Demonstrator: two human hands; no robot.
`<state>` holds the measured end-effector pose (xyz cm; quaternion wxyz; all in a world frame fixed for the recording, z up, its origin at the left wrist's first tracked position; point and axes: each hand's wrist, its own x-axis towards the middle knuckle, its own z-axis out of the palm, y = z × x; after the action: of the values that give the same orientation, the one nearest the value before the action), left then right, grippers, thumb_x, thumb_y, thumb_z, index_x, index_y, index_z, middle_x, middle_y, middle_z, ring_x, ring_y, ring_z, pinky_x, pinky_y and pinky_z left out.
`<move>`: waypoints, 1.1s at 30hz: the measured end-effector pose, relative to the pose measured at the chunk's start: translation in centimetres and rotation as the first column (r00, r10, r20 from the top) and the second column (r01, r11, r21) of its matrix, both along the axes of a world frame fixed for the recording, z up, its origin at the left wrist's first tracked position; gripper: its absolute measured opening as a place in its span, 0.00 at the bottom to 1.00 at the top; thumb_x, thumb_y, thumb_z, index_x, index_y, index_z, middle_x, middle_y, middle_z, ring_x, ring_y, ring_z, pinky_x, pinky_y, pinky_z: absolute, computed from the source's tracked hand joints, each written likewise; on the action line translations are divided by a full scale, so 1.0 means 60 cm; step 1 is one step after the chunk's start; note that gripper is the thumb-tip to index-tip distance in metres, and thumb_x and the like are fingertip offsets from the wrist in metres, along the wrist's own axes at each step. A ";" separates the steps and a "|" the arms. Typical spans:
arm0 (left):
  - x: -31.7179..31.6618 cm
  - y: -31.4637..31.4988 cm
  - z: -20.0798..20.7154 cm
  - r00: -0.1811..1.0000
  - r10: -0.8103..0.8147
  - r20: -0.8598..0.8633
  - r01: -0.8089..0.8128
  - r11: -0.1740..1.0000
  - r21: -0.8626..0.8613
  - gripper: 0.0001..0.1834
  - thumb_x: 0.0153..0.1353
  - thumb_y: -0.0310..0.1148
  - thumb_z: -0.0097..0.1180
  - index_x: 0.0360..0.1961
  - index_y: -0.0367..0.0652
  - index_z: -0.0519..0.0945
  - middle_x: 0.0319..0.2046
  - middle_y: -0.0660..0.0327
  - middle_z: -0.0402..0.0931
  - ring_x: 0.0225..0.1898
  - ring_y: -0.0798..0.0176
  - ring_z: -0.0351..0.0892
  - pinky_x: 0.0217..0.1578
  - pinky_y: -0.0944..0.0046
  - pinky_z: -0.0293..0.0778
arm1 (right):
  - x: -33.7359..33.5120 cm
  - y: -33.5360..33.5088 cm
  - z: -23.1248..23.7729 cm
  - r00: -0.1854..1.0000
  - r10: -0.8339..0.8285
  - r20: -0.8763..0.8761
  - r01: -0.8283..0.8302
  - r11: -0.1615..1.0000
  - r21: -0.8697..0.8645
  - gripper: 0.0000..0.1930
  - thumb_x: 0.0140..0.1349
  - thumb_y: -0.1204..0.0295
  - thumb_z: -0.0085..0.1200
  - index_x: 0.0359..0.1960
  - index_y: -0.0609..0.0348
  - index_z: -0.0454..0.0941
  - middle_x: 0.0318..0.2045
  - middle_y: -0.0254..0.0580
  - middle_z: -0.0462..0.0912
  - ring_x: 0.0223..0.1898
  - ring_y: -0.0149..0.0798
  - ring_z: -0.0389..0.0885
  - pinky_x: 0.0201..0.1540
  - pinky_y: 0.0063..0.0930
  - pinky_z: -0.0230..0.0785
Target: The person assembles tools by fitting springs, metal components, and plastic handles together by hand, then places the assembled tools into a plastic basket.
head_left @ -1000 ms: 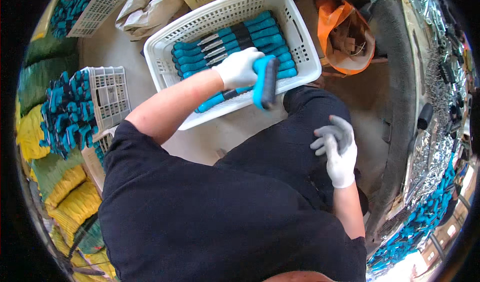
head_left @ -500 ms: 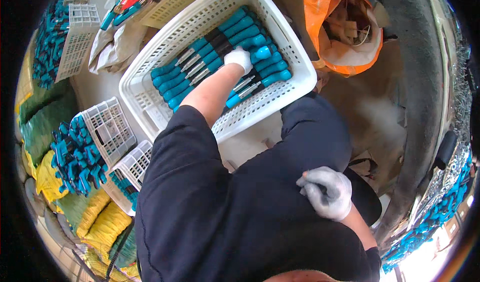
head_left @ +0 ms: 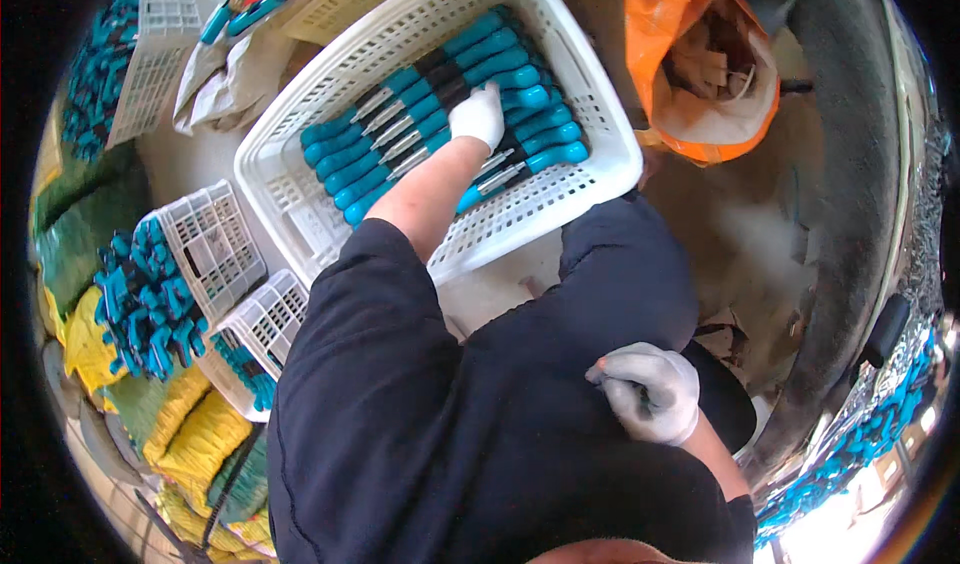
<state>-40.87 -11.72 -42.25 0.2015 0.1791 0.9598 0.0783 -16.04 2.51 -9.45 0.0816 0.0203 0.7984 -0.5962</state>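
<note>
White-gloved left hand (head_left: 477, 120) is nearer, directly over a long teal-handled tool (head_left: 529, 98) in the white perforated plastic crate (head_left: 500, 241), tool's long axis slanting lower left to upper right; can't tell if it's gripping. Tool end smooth, rounded, bright teal. White-gloved right hand (head_left: 655, 394) curled, well apart from crate, closure unclear.

Place: a workshop or small factory
Upper middle: large crate (head_left: 545, 212) of matching teal-handled tools (head_left: 500, 62)
Left: smaller crates (head_left: 213, 254), bulging yellow sacks (head_left: 205, 442)
Lower right: heaped teal parts (head_left: 868, 436)
</note>
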 end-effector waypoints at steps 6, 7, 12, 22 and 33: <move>0.087 -0.066 -0.013 0.962 0.224 0.155 -0.255 0.940 0.228 0.18 0.57 0.42 0.53 0.42 0.40 0.76 0.42 0.44 0.76 0.43 0.43 0.77 0.45 0.49 0.73 | 0.012 -0.022 0.007 0.988 -0.140 0.059 0.141 0.990 -0.013 0.15 0.52 0.87 0.54 0.41 0.59 0.75 0.29 0.45 0.83 0.21 0.34 0.82 0.23 0.24 0.74; 0.094 -0.084 -0.025 0.959 0.236 0.157 -0.268 0.936 0.230 0.18 0.57 0.42 0.53 0.42 0.40 0.76 0.42 0.44 0.76 0.43 0.43 0.77 0.45 0.49 0.73 | 0.014 -0.025 0.008 0.990 -0.127 0.059 0.128 0.992 -0.010 0.15 0.52 0.87 0.54 0.41 0.59 0.75 0.29 0.45 0.83 0.21 0.34 0.82 0.23 0.24 0.74; 0.076 -0.123 0.004 0.970 0.180 0.163 -0.195 0.977 0.080 0.18 0.56 0.40 0.50 0.42 0.41 0.78 0.42 0.46 0.78 0.43 0.48 0.80 0.44 0.51 0.75 | 0.019 -0.037 0.007 0.981 -0.176 0.081 0.174 0.984 0.027 0.16 0.51 0.89 0.50 0.41 0.60 0.75 0.27 0.46 0.82 0.19 0.33 0.81 0.23 0.23 0.73; 0.020 0.029 0.041 0.878 -0.320 0.355 0.227 0.933 0.279 0.26 0.56 0.45 0.49 0.57 0.54 0.74 0.55 0.46 0.72 0.55 0.45 0.72 0.58 0.53 0.66 | 0.017 -0.048 0.004 0.959 -0.277 0.068 0.274 0.960 0.050 0.12 0.55 0.87 0.51 0.40 0.61 0.76 0.26 0.45 0.82 0.19 0.30 0.80 0.22 0.21 0.72; 0.003 0.026 0.103 0.752 -0.099 0.652 -0.274 0.852 0.445 0.26 0.58 0.38 0.56 0.56 0.33 0.73 0.49 0.51 0.76 0.50 0.55 0.74 0.53 0.61 0.67 | 0.022 -0.046 0.018 0.972 -0.228 -0.060 0.235 0.958 0.164 0.09 0.61 0.72 0.52 0.42 0.59 0.76 0.35 0.45 0.81 0.36 0.43 0.81 0.41 0.30 0.73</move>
<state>-40.68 -10.17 -36.05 0.4640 0.1404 0.7783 0.3991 -14.70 -0.27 -8.34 -0.0069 0.1085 0.8399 -0.5318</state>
